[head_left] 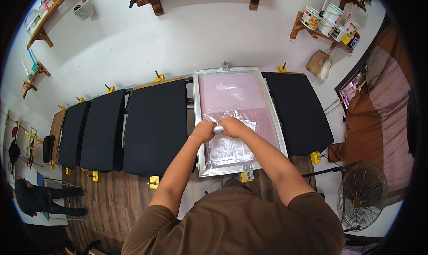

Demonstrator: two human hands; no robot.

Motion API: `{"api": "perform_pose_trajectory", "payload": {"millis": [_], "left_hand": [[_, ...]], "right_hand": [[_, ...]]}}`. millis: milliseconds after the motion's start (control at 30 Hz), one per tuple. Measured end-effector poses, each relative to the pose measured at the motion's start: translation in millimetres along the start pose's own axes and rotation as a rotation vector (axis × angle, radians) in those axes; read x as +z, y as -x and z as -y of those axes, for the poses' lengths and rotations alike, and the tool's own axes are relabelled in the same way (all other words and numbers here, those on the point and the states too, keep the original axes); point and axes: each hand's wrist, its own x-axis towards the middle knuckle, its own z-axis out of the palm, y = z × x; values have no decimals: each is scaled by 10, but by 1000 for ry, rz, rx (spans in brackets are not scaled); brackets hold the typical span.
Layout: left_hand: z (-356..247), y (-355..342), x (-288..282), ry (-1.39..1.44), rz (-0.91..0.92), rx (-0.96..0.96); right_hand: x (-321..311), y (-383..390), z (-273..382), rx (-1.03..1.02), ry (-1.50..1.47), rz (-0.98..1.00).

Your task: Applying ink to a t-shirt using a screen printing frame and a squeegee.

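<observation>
Both my hands are closed around a squeegee [218, 129] with a pale metal handle, held over the middle of a screen-printing frame. My left hand [203, 131] grips its left side and my right hand [233, 126] its right side, close together. The squeegee's lower edge is mostly hidden by my hands. The silver screen frame [273, 105] has pink mesh [229, 92] on its far part; shiny clear film and a pale printed area show on the near part. Metal brackets [248, 171] hold the frame at its near and far ends.
Black cloth-covered boards [154, 125] stand in a row to the left, with another black board [298, 112] to the right. Yellow clamps [154, 182] stick out along the near edge. A floor fan [362, 197] stands at right. A person [42, 197] is at far left.
</observation>
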Motion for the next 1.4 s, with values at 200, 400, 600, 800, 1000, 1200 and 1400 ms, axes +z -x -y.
{"api": "perform_pose_trajectory", "payload": {"millis": [200,400,600,800,1000,1200,1400], "left_hand": [[-3,6,85,9,6,15],[12,22,123,13,-22,6],[-151,248,102,-29,-5,9],[-254,609,240,-21,-40,36],[-502,881,315,11,-29,52],[-620,1134,420,41,-64,102],[-683,1242,439,63,-84,100]], "right_hand": [[155,23,-78,10,-10,-9],[197,26,-22,21,22,-37],[292,253,144,19,-1,-107],[399,531,371,-8,-22,-108],[410,875,517,-2,17,-34],[490,1085,612,-19,10,-1],[585,1196,645,-40,5,-34]]}}
